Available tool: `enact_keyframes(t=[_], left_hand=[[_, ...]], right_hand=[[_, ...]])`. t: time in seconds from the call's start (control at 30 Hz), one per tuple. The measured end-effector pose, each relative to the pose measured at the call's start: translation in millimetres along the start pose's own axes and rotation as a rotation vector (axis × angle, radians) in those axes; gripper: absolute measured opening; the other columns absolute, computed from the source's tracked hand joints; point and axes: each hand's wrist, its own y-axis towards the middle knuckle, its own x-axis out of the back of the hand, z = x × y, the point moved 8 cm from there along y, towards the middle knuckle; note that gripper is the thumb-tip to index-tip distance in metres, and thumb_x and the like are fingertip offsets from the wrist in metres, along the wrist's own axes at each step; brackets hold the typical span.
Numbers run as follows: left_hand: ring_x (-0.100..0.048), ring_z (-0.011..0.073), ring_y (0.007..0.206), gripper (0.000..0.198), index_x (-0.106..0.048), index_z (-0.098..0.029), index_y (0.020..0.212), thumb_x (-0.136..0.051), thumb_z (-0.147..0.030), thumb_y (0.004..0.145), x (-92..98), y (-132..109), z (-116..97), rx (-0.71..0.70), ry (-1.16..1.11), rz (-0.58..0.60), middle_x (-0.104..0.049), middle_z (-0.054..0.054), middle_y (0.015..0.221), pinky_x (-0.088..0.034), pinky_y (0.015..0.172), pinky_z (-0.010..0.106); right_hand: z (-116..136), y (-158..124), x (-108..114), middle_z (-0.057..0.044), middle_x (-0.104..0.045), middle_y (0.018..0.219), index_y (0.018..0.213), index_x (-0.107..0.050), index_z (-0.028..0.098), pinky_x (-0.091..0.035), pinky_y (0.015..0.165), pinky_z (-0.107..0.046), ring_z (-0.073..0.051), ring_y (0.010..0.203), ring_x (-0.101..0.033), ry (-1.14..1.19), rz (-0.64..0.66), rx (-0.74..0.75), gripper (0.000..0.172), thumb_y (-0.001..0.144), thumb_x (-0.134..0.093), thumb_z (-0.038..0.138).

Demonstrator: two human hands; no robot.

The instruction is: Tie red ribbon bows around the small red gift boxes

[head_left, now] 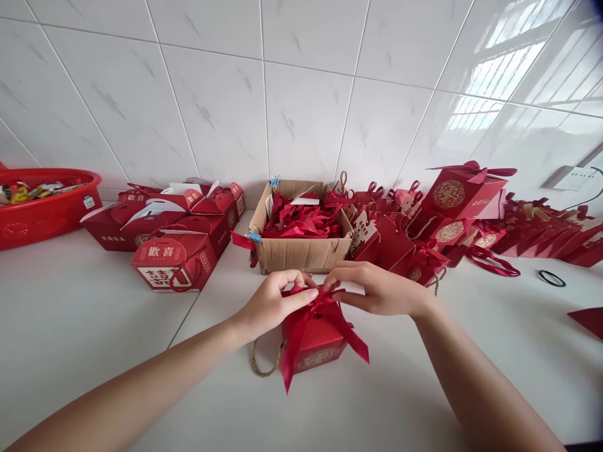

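Note:
A red gift box (325, 342) with a gold pattern on its front stands on the white table before me. A red ribbon (294, 342) is tied over its top, with two long tails hanging down the front. My left hand (276, 300) pinches the ribbon at the upper left of the knot, thumb lying across it. My right hand (365, 289) has its fingers closed on the ribbon's right side. A twisted cord handle (264, 370) loops out at the box's left. The far side of the knot is hidden behind my fingers.
Behind the box stands a cardboard box (304, 254) full of red ribbons. Red handled boxes (174, 260) sit at left beside a red basket (47, 216) of wrapped sweets. Stacked gift boxes (464, 194), a ribbon loop (494, 263) and a black ring (551, 278) lie at right.

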Motion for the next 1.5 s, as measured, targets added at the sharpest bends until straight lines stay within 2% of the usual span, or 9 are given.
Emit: enact_keyframes(t=[0.13, 0.27, 0.4, 0.5, 0.7, 0.83, 1.03, 1.27, 1.5], left_hand=[[-0.061, 0.0194, 0.092, 0.032, -0.047, -0.017, 0.060, -0.058, -0.037, 0.083, -2.7, 2, 8, 0.019, -0.098, 0.021, -0.066, 0.004, 0.100, -0.045, 0.076, 0.028], [-0.059, 0.0180, 0.085, 0.022, -0.052, -0.018, 0.071, -0.064, -0.036, 0.079, 1.7, 2, 7, -0.036, 0.007, -0.041, -0.065, 0.002, 0.087, -0.046, 0.071, 0.027], [-0.060, 0.0174, 0.085, 0.021, -0.052, -0.019, 0.074, -0.066, -0.033, 0.077, -1.6, 1, 5, -0.052, 0.049, -0.008, -0.065, 0.002, 0.087, -0.047, 0.076, 0.029], [-0.058, 0.0159, 0.078, 0.021, -0.052, -0.019, 0.071, -0.066, -0.033, 0.077, -3.2, 1, 4, -0.047, 0.096, 0.001, -0.064, 0.001, 0.083, -0.045, 0.071, 0.028], [-0.043, 0.0110, 0.060, 0.040, -0.034, -0.019, 0.056, -0.069, -0.030, 0.072, -3.2, -1, 2, -0.034, 0.191, -0.029, -0.056, -0.004, 0.063, -0.034, 0.059, 0.026], [-0.044, 0.0110, 0.062, 0.033, -0.043, -0.018, 0.058, -0.071, -0.031, 0.070, -5.1, -1, 2, -0.029, 0.222, -0.023, -0.059, -0.002, 0.072, -0.034, 0.062, 0.026], [-0.048, 0.0141, 0.066, 0.051, -0.023, -0.021, 0.057, -0.072, -0.031, 0.069, -5.7, 1, 5, -0.040, 0.208, -0.009, -0.055, -0.001, 0.067, -0.035, 0.063, 0.027], [-0.052, 0.0187, 0.074, 0.055, -0.020, -0.022, 0.055, -0.072, -0.032, 0.070, -12.7, -3, -2, -0.138, 0.257, 0.015, -0.038, -0.003, 0.054, -0.037, 0.063, 0.028], [-0.054, 0.0214, 0.081, 0.054, -0.019, -0.022, 0.055, -0.069, -0.031, 0.072, -18.9, -4, -6, -0.176, 0.307, 0.048, -0.040, -0.002, 0.052, -0.041, 0.071, 0.032]], right_hand=[[2, 2, -8, -0.004, -0.062, 0.100, 0.107, -0.058, 0.018, -0.045, 0.075, -0.024, -0.012, 0.085, -0.058, 0.035, 0.054, -0.011, 0.019, 0.089, -0.053, 0.018], [2, 3, -9, -0.003, -0.064, 0.095, 0.105, -0.055, 0.018, -0.045, 0.070, -0.023, -0.012, 0.080, -0.058, 0.042, 0.051, -0.048, 0.019, 0.087, -0.052, 0.012], [-2, 1, -10, -0.001, -0.065, 0.088, 0.100, -0.054, 0.019, -0.043, 0.062, -0.022, -0.011, 0.071, -0.056, 0.057, 0.073, -0.085, 0.015, 0.086, -0.052, 0.013], [-3, 0, -7, 0.000, -0.064, 0.084, 0.097, -0.054, 0.019, -0.042, 0.061, -0.021, -0.010, 0.068, -0.055, 0.039, 0.070, -0.083, 0.012, 0.087, -0.052, 0.013], [-4, 0, -7, 0.002, -0.062, 0.077, 0.106, -0.049, 0.020, -0.040, 0.058, -0.019, -0.009, 0.064, -0.054, 0.078, 0.082, -0.081, 0.020, 0.087, -0.053, 0.014], [-4, -1, -5, 0.003, -0.058, 0.072, 0.106, -0.050, 0.021, -0.038, 0.057, -0.018, -0.009, 0.061, -0.051, 0.051, 0.074, -0.081, 0.023, 0.086, -0.054, 0.012], [-6, -1, -5, 0.004, -0.058, 0.071, 0.104, -0.050, 0.020, -0.036, 0.054, -0.017, -0.008, 0.058, -0.049, 0.104, 0.095, -0.072, 0.018, 0.087, -0.056, 0.017], [-10, -2, -4, 0.004, -0.055, 0.066, 0.101, -0.054, 0.018, -0.035, 0.053, -0.019, -0.009, 0.058, -0.048, 0.084, 0.117, -0.077, 0.019, 0.084, -0.062, 0.022], [-10, 0, -2, 0.001, -0.061, 0.068, 0.089, -0.060, 0.015, -0.039, 0.058, -0.020, -0.009, 0.062, -0.054, 0.143, 0.128, -0.056, 0.012, 0.082, -0.065, 0.024]])
